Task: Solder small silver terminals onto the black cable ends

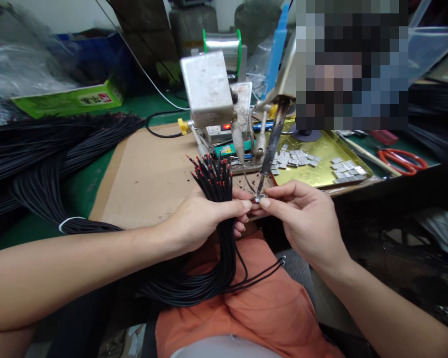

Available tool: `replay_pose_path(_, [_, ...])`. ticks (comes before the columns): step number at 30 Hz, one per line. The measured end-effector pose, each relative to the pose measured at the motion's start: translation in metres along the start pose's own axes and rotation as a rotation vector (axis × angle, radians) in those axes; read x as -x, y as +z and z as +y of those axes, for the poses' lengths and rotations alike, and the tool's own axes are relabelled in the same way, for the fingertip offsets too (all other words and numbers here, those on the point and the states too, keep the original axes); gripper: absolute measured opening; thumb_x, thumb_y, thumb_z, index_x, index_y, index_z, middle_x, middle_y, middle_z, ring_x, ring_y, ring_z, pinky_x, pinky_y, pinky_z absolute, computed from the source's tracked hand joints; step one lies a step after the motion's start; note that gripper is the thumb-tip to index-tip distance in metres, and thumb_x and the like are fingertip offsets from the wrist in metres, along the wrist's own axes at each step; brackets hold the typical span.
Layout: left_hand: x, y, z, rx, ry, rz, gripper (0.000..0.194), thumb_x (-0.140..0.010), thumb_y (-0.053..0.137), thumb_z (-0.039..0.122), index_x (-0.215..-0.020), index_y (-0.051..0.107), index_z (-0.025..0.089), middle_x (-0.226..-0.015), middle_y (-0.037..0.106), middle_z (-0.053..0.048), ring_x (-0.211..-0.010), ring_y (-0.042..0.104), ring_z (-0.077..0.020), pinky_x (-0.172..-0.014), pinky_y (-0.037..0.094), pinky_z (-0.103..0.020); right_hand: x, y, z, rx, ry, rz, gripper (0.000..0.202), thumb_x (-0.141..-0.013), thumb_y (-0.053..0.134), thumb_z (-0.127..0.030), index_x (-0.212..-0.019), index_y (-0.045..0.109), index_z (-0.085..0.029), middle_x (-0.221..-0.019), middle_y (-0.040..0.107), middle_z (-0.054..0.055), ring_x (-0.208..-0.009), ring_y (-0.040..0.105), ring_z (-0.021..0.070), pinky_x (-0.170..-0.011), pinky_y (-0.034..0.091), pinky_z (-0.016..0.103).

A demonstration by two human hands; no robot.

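Orange cloth (253, 303) over your lap lies nearest the camera, with a loop of the black cable bundle (225, 248) resting on it. Your right hand (309, 219) grips a small metal connector (260, 198) between thumb and forefinger, holding it from the right. Your left hand (205, 214) pinches a thin wire (252, 200) just left of that piece, while the bundle stands across the same palm, red-tipped ends upward. Wire and connector thus meet between your two sets of fingers, the connector's long axis running roughly sideways, with the right hand nearer to it. Directly above, the soldering iron (271, 144) slants down so its tip is at the connector; whether they touch, you cannot tell. Farther out, a cardboard sheet (145, 174) covers the front part of the green desk (80, 184). Rightward, by the desk's front edge, a gold tray (331, 144) bears loose connectors (296, 158), and orange-handled scissors (403, 161) lie beyond it.
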State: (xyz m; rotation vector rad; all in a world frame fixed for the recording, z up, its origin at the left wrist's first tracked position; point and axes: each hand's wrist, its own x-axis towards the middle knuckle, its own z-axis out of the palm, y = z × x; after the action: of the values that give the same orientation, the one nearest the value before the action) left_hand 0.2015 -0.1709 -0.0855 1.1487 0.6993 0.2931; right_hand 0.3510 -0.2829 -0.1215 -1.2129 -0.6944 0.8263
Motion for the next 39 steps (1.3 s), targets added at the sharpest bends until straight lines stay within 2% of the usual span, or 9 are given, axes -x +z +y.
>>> replay_pose_path(7, [0.001,0.0,-0.002,-0.026,0.005,-0.008,0.022,-0.078,0.079,0.023,-0.097,0.073,0.014,-0.067,0.069,-0.002,-0.055,0.063,-0.0117,-0.057,0.057,-0.024,0.003,0.002,-0.006,0.051,-0.032,0.006,0.02,-0.076,0.084,-0.027,-0.088,0.07,-0.021,-0.082,0.077,0.004,-0.077,0.077,0.0234,-0.076,0.066,0.037])
replay_pose_path(12, [0.006,0.005,0.0,-0.094,0.047,-0.02,0.023,-0.074,0.083,0.026,-0.092,0.073,0.013,-0.067,0.069,-0.002,-0.059,0.065,-0.0127,-0.06,0.057,-0.023,0.002,-0.001,-0.017,0.107,0.025,-0.051,0.025,-0.072,0.087,-0.028,-0.082,0.065,-0.02,-0.073,0.073,0.002,-0.064,0.073,0.0185,-0.06,0.064,0.029])
replay_pose_path(16, [0.013,0.012,0.006,-0.25,0.063,-0.064,0.017,-0.082,0.075,0.027,-0.078,0.073,0.011,-0.067,0.07,-0.004,-0.06,0.065,-0.0132,-0.062,0.055,-0.023,-0.006,-0.032,-0.045,0.325,0.128,-0.397,0.016,-0.079,0.081,-0.03,-0.086,0.07,-0.02,-0.071,0.073,0.002,-0.063,0.071,0.0168,-0.056,0.058,0.025])
replay_pose_path(19, [0.018,0.016,0.01,-0.334,0.031,-0.111,0.018,-0.086,0.069,0.027,-0.075,0.071,0.012,-0.066,0.069,-0.005,-0.062,0.065,-0.0142,-0.064,0.054,-0.024,-0.01,-0.055,-0.064,0.654,0.064,-0.583,0.01,-0.083,0.076,-0.03,-0.084,0.077,-0.02,-0.076,0.075,0.003,-0.065,0.068,0.0167,-0.054,0.053,0.024])
replay_pose_path(21, [0.019,0.017,0.011,-0.368,0.011,-0.172,0.018,-0.087,0.068,0.028,-0.076,0.07,0.014,-0.068,0.069,-0.004,-0.064,0.065,-0.0149,-0.065,0.055,-0.024,-0.008,-0.055,-0.067,0.708,0.004,-0.556,0.011,-0.085,0.075,-0.029,-0.091,0.079,-0.022,-0.082,0.076,0.003,-0.071,0.069,0.0183,-0.058,0.053,0.025])
replay_pose_path(24, [0.019,0.016,0.009,-0.43,0.031,-0.271,0.02,-0.089,0.065,0.03,-0.077,0.069,0.015,-0.07,0.071,-0.003,-0.068,0.067,-0.0161,-0.068,0.055,-0.026,0.0,-0.032,-0.057,0.521,-0.045,-0.438,0.019,-0.085,0.075,-0.027,-0.104,0.077,-0.025,-0.092,0.076,0.002,-0.08,0.07,0.0192,-0.066,0.056,0.027])
replay_pose_path(29, [0.015,0.013,0.007,-0.517,0.094,-0.372,0.023,-0.09,0.064,0.031,-0.074,0.07,0.015,-0.072,0.073,-0.004,-0.07,0.068,-0.0177,-0.069,0.055,-0.027,0.012,0.003,-0.04,0.333,-0.061,-0.302,0.004,-0.084,0.074,-0.023,-0.086,0.074,-0.02,-0.083,0.071,0.002,-0.074,0.066,0.0149,-0.066,0.054,0.025])
replay_pose_path(32, [0.015,0.011,0.005,-0.481,0.079,-0.357,0.024,-0.093,0.06,0.031,-0.08,0.07,0.014,-0.076,0.074,-0.004,-0.074,0.069,-0.0173,-0.073,0.056,-0.027,0.011,-0.002,-0.041,0.317,0.007,-0.275,0.006,-0.087,0.071,-0.023,-0.083,0.072,-0.019,-0.08,0.072,0.001,-0.071,0.064,0.0133,-0.065,0.053,0.024])
replay_pose_path(39, [0.017,0.009,0.003,-0.421,0.098,-0.246,0.017,-0.09,0.065,0.03,-0.089,0.07,0.014,-0.078,0.071,-0.003,-0.076,0.066,-0.0153,-0.075,0.055,-0.027,0.004,-0.028,-0.05,0.372,0.172,-0.377,0.004,-0.082,0.075,-0.024,-0.08,0.077,-0.022,-0.073,0.072,0.0,-0.065,0.06,0.0122,-0.058,0.046,0.023])
